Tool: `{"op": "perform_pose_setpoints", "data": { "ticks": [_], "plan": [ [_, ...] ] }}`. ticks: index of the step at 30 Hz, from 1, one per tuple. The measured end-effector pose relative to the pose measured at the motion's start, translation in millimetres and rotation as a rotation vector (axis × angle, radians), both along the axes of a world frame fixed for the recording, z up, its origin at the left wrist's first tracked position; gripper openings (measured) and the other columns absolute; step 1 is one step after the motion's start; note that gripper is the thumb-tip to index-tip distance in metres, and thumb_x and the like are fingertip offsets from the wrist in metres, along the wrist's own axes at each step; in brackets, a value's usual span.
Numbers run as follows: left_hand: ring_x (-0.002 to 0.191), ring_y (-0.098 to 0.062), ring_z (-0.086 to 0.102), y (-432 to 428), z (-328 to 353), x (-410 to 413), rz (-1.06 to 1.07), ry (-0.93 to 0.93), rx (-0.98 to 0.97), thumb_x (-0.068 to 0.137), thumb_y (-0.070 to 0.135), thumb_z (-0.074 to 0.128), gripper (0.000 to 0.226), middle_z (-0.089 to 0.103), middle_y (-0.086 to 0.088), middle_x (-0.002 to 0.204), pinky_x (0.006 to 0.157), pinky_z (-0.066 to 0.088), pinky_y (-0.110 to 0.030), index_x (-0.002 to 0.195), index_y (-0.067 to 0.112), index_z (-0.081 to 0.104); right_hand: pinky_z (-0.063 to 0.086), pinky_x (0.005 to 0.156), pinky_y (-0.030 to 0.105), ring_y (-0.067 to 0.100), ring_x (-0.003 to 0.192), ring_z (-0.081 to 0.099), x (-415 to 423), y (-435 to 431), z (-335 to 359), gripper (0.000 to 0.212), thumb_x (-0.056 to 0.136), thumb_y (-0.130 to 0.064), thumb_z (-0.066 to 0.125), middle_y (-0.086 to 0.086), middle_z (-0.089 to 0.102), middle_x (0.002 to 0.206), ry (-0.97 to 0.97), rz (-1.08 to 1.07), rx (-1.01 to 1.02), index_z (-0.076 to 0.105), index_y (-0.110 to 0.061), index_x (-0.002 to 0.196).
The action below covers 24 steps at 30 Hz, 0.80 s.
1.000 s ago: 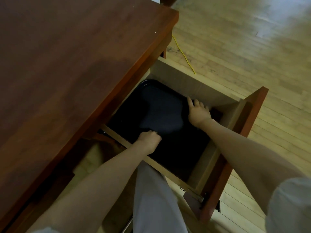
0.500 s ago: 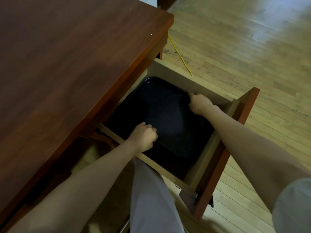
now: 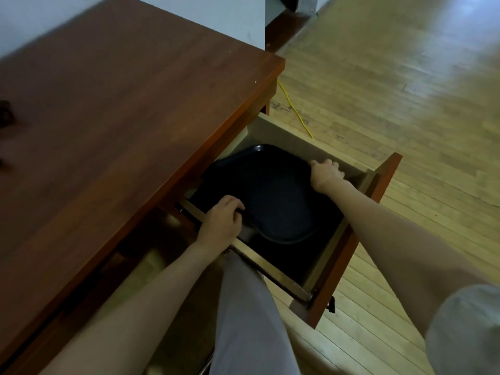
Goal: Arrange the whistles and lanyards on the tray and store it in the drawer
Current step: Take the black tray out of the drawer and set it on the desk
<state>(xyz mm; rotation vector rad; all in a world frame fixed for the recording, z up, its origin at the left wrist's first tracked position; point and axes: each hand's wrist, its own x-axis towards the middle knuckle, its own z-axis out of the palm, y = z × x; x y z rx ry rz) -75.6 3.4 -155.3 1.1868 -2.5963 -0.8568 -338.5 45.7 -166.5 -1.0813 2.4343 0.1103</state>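
**Item: tray in open drawer, both hands engaged**

- Black rounded-corner plastic tray (image 3: pixel 273 196): lies inside the drawer, its far end under the tabletop's overhang and its near rounded corner short of the drawer front; whether it rests flat on the drawer bottom or is slightly raised cannot be told
- Pale-wood drawer (image 3: pixel 284 136) with red-brown front panel (image 3: pixel 359 234): pulled out from below the right edge of the tabletop, standing over the floor
- Left hand (image 3: pixel 220 226): reaches over the drawer's near side wall, fingers curled round the tray's near rim, grasping it
- Right hand (image 3: pixel 326 173): at the opposite side, fingers curled over the tray's far rim, close against the drawer's far side wall, grasping it
- Red-brown wooden tabletop (image 3: pixel 121 117): a small dark object (image 3: pixel 5 115) at its left edge, cut off by the frame, kind not discernible
- Light plank floor (image 3: pixel 405 104): a thin yellow cable (image 3: pixel 296 112) runs across it from beside the tabletop's far right corner to behind the drawer
- Grey trouser leg (image 3: pixel 249 320): between the two forearms, beside the drawer's near side wall
- Pale grey sleeve (image 3: pixel 465 328): on the right upper arm, lower right corner of the view
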Motion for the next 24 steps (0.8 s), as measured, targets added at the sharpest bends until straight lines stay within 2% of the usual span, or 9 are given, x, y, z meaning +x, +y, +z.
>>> {"op": "perform_pose_setpoints", "data": {
  "ticks": [3,5,8,10,12,15,19,24],
  "plan": [
    [0.088,-0.010,0.053,14,10,0,0.217,0.067,0.166,0.092,0.012,0.049,0.018,0.056,-0.003,0.106,0.066,0.041,-0.010,0.095,0.005,0.064,0.026,0.110,0.055,0.043,0.137,0.020,11,14,7,0.059,0.095,-0.001,0.034,0.024,0.021,0.148,-0.106,-0.073,-0.008,0.024,-0.025,0.148],
    [0.094,-0.009,0.051,23,15,1,0.264,0.068,0.161,0.091,0.014,0.054,0.015,0.055,-0.003,0.111,0.073,0.039,-0.012,0.099,0.007,0.064,0.026,0.110,0.053,0.043,0.136,0.021,21,26,10,0.058,0.094,-0.001,0.032,0.024,0.022,0.147,-0.126,-0.117,-0.016,0.026,-0.023,0.148],
    [0.114,-0.011,0.047,33,21,4,0.342,0.082,0.179,0.089,0.007,0.057,0.024,0.047,-0.003,0.129,0.088,0.036,-0.016,0.113,0.011,0.058,0.030,0.107,0.049,0.042,0.130,0.031,39,46,15,0.049,0.094,-0.005,0.036,0.026,0.032,0.140,-0.065,-0.171,-0.038,0.035,-0.014,0.142],
    [0.125,-0.017,0.045,40,26,7,0.380,0.100,0.208,0.089,0.003,0.056,0.029,0.042,-0.005,0.137,0.092,0.034,-0.017,0.116,0.010,0.056,0.032,0.105,0.047,0.042,0.125,0.035,48,59,20,0.044,0.094,-0.010,0.039,0.026,0.036,0.137,-0.006,-0.180,-0.062,0.039,-0.010,0.138],
    [0.125,-0.020,0.046,48,30,10,0.407,0.110,0.230,0.088,0.001,0.056,0.032,0.042,-0.006,0.139,0.092,0.037,-0.020,0.119,0.010,0.055,0.034,0.103,0.045,0.042,0.122,0.038,54,70,28,0.039,0.094,-0.013,0.041,0.026,0.039,0.134,0.032,-0.180,-0.081,0.044,-0.006,0.132],
    [0.119,-0.022,0.051,60,39,16,0.401,0.115,0.231,0.086,0.001,0.058,0.035,0.049,-0.009,0.133,0.093,0.045,-0.026,0.119,0.009,0.055,0.033,0.104,0.045,0.041,0.122,0.038,62,86,42,0.036,0.094,-0.014,0.040,0.026,0.039,0.133,0.063,-0.214,-0.115,0.047,-0.005,0.128],
    [0.125,-0.022,0.048,72,53,20,0.308,0.136,0.160,0.086,-0.003,0.054,0.030,0.056,-0.010,0.128,0.104,0.038,-0.029,0.114,0.006,0.060,0.030,0.106,0.046,0.042,0.125,0.035,74,113,56,0.033,0.093,-0.013,0.038,0.025,0.037,0.135,0.095,-0.296,-0.162,0.048,-0.005,0.123],
    [0.134,-0.021,0.042,92,67,22,0.224,0.160,0.064,0.088,-0.005,0.049,0.027,0.049,-0.008,0.140,0.108,0.032,-0.025,0.107,0.009,0.062,0.026,0.108,0.047,0.043,0.126,0.032,88,144,73,0.031,0.094,-0.014,0.037,0.027,0.036,0.135,0.104,-0.398,-0.270,0.044,-0.004,0.123]
  ]
}}
